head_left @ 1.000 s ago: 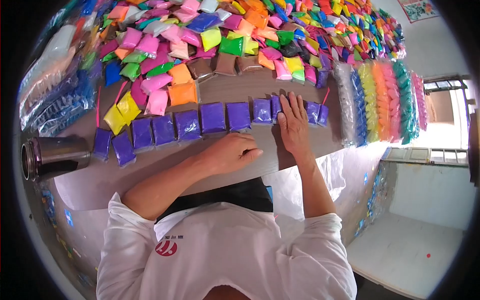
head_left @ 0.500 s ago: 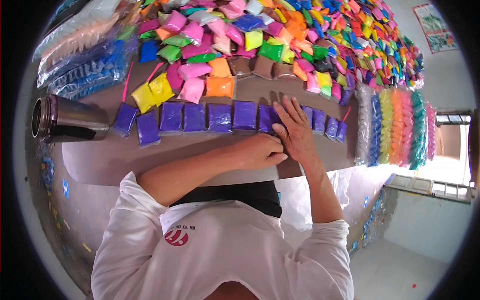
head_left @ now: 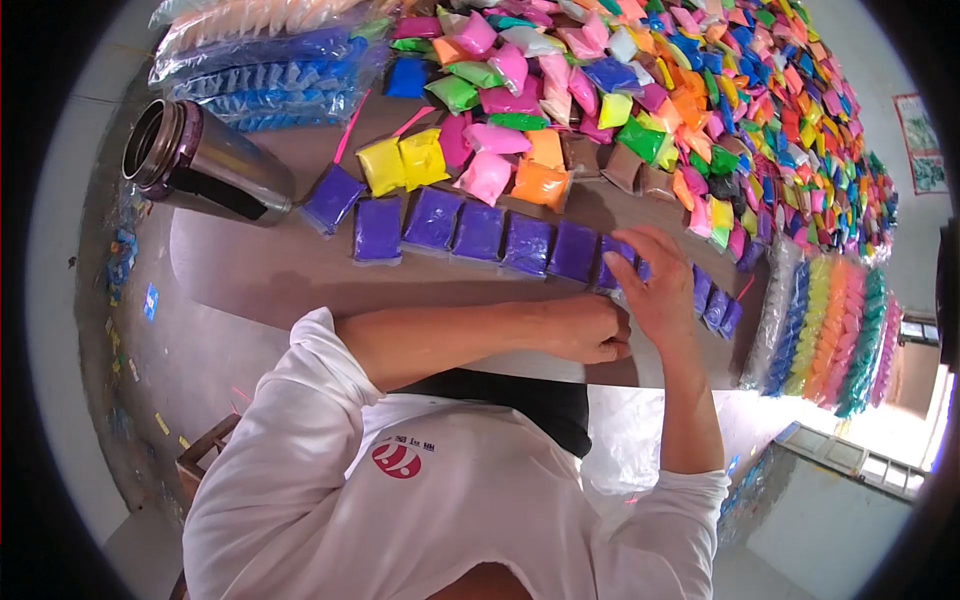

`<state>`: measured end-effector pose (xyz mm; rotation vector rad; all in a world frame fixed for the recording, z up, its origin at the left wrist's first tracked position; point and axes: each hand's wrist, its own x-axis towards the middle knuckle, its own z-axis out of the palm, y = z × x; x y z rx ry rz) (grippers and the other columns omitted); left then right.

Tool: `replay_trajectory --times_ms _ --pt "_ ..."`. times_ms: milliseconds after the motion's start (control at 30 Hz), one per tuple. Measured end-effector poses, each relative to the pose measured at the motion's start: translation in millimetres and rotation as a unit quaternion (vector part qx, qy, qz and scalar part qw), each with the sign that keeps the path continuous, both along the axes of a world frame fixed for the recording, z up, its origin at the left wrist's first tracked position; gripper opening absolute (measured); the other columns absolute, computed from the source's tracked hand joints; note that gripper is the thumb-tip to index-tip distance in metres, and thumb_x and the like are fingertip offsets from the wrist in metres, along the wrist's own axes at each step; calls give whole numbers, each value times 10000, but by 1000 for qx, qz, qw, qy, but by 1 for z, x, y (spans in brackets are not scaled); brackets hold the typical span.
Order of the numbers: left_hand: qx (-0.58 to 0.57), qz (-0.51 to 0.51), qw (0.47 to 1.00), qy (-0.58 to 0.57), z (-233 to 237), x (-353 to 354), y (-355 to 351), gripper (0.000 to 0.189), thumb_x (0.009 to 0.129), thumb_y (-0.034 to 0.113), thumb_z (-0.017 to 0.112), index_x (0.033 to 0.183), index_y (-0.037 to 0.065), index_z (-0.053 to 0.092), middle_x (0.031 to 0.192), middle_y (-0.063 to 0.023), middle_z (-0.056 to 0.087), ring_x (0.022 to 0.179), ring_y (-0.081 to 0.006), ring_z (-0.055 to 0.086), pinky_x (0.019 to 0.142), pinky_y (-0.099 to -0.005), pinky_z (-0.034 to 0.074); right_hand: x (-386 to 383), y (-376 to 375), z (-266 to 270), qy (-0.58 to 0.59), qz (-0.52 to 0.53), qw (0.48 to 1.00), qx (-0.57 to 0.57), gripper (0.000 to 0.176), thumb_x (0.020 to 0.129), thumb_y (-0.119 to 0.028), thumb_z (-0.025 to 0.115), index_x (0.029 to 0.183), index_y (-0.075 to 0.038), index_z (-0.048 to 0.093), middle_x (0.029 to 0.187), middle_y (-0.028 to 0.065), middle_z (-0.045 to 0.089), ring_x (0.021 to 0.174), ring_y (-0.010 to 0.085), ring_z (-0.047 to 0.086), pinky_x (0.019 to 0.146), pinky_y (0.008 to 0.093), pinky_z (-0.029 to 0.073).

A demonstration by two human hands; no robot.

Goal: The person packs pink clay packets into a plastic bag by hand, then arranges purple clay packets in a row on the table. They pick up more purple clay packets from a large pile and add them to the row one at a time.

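A row of purple packets (head_left: 478, 232), each sealed in clear film, runs across the tabletop. My right hand (head_left: 655, 285) is over the right part of this row, fingers bent and thumb apart from them, touching a purple packet (head_left: 608, 268) that stays in line. It covers part of the packets beneath it. My left hand (head_left: 585, 330) is curled closed just in front of the row, beside the right wrist; whatever its fingers may hold is hidden. Two yellow packets (head_left: 402, 162) lie behind the row's left end.
A large heap of multicoloured packets (head_left: 690, 90) covers the back of the table (head_left: 300, 290). Strips of joined packets are stacked at the back left (head_left: 270, 85) and at the right (head_left: 825, 325). A steel flask (head_left: 225, 165) lies at the left edge.
My right hand has gone from lying flat over the purple packets to bent fingers on one of them. My left hand stays closed close by. The camera view has shifted and tilted.
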<state>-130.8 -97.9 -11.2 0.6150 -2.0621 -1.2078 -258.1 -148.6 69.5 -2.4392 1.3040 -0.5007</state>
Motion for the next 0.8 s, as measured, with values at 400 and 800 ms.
replay_trajectory --times_ms 400,800 --pt "7 36 997 66 -5 2 7 165 903 156 619 858 1 650 857 -177 623 815 -371 592 735 -449 478 80 1 -9 163 92 971 150 338 815 -296 751 1040 -78 624 983 151 610 976 362 623 809 478 503" --pt "-6 12 998 62 -13 -8 3 153 896 144 626 851 -2 644 839 -174 606 806 -370 585 728 -445 476 155 20 -12 94 151 984 -1 357 786 -225 753 1089 -77 636 1015 151 608 875 362 645 762 467 523"
